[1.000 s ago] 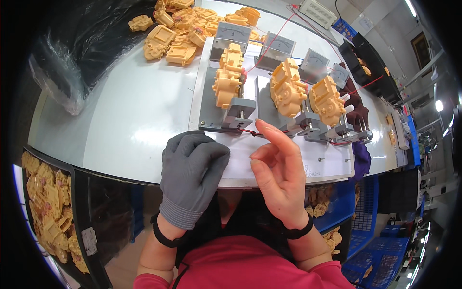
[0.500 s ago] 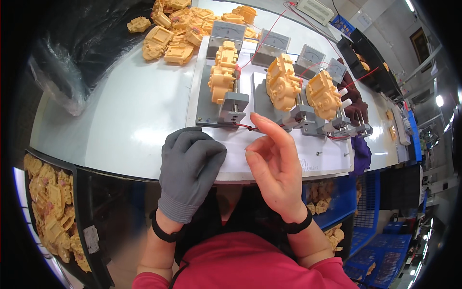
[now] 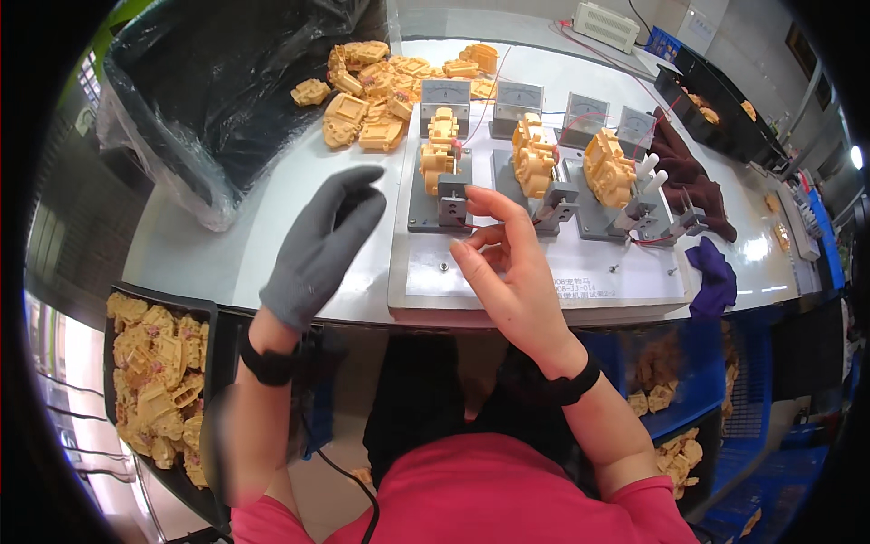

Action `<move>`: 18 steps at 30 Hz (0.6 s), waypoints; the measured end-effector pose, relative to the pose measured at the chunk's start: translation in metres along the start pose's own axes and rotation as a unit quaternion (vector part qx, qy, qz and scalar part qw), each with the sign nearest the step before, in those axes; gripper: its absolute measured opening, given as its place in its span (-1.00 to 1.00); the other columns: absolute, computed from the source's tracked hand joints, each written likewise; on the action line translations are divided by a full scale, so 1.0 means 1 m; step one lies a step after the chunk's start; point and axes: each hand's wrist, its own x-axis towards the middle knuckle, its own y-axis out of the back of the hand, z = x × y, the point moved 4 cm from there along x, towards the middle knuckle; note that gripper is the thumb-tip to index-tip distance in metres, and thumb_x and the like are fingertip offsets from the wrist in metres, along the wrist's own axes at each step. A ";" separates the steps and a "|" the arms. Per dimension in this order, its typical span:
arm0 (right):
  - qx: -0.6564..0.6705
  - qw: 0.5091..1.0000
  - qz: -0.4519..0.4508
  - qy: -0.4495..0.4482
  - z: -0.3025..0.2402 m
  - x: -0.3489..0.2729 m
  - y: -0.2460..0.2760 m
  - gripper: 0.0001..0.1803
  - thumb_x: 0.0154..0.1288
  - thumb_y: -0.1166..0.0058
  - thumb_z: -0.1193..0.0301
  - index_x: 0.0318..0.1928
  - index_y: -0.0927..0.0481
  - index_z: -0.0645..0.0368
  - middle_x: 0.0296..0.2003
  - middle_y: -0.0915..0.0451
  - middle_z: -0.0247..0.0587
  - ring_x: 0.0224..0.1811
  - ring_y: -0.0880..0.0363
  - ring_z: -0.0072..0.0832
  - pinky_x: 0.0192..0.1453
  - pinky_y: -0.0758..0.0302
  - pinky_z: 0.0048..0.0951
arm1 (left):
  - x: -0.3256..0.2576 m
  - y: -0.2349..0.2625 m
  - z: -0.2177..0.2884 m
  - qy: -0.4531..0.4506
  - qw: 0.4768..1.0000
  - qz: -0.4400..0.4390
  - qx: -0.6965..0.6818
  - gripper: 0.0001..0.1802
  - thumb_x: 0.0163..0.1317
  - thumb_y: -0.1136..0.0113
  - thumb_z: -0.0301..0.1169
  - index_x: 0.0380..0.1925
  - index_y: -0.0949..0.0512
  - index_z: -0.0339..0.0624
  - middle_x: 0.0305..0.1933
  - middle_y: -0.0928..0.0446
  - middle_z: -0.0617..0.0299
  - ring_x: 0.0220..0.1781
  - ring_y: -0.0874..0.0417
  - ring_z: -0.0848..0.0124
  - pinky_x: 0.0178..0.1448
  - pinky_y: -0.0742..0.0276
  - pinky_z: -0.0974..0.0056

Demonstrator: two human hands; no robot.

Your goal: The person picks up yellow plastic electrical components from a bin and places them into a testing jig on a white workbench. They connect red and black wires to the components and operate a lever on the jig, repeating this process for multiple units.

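My left hand (image 3: 322,245), in a grey glove, is above the white table left of the test board (image 3: 426,286), thumb and fingers apart and holding nothing. My bare right hand (image 3: 512,281) hovers at the front of the left test fixture (image 3: 451,201). Its index fingertip is close to the fixture's grey block; whether it touches I cannot tell. Thumb and index are apart with nothing visible between them. A yellow plastic gearbox housing (image 3: 439,161) stands on that fixture. A second housing (image 3: 533,159) and a third housing (image 3: 607,172) sit on the fixtures to its right.
Several analog meters (image 3: 518,104) line the back of the board, with thin red wires. Loose yellow housings (image 3: 381,104) are heaped behind, beside a black plastic-lined bin (image 3: 208,100). A purple cloth (image 3: 711,276) and brown cloth (image 3: 693,177) lie right. A crate of housings (image 3: 159,390) stands lower left.
My left hand has moved left and away from me, its fingers opening outward. The right hand stays near the left fixture. The whole view has shifted, showing more of the bin.
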 end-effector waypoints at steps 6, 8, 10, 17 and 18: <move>0.019 1.000 -0.001 -0.004 0.002 0.002 0.001 -0.46 0.33 -0.13 0.51 0.30 -0.33 0.16 0.05 -0.40 -0.15 -0.17 -0.49 -0.59 -0.12 -0.48 -0.55 | 0.046 0.006 0.013 0.057 0.996 -0.041 -0.052 -0.45 0.41 -0.10 -0.24 0.32 -0.34 -0.23 0.22 -0.44 0.18 0.20 -0.53 0.39 0.25 -0.43 0.31; 0.025 1.000 -0.007 -0.003 0.001 0.004 -0.001 -0.46 0.34 -0.13 0.50 0.31 -0.33 0.16 0.04 -0.41 -0.14 -0.18 -0.49 -0.59 -0.13 -0.48 -0.55 | 0.064 0.010 0.002 -0.092 0.989 -0.106 0.035 -0.46 0.41 -0.08 -0.22 0.33 -0.34 -0.16 0.28 -0.39 0.16 0.19 -0.53 0.40 0.18 -0.47 0.34; 0.042 0.999 0.004 -0.005 0.001 0.006 -0.004 -0.48 0.32 -0.15 0.50 0.27 -0.37 0.15 0.00 -0.45 -0.18 -0.22 -0.50 -0.58 -0.14 -0.47 -0.54 | 0.079 0.005 0.003 -0.085 0.984 -0.158 0.015 -0.42 0.38 -0.11 -0.28 0.39 -0.29 -0.06 0.37 -0.29 0.14 0.19 -0.53 0.41 0.09 -0.56 0.37; 0.015 1.000 0.004 -0.006 0.017 0.007 -0.003 -0.66 0.23 -0.22 0.50 0.03 -0.54 0.15 -0.19 -0.52 -0.32 -0.39 -0.39 -0.59 -0.24 -0.41 -0.50 | 0.129 -0.056 0.003 0.048 0.978 -0.154 0.130 -0.45 0.03 -0.28 -0.37 0.08 -0.45 -0.28 -0.28 -0.59 0.03 -0.33 -0.68 0.36 -0.37 -0.60 0.29; -0.011 1.000 0.025 -0.010 0.020 0.005 0.004 -0.64 0.22 -0.22 0.53 0.04 -0.54 0.17 -0.19 -0.50 -0.33 -0.39 -0.38 -0.62 -0.27 -0.41 -0.52 | 0.126 -0.069 0.015 0.041 0.981 -0.112 0.156 -0.51 -0.02 -0.22 -0.46 0.01 -0.51 -0.32 -0.32 -0.61 0.01 -0.29 -0.70 0.31 -0.32 -0.62 0.22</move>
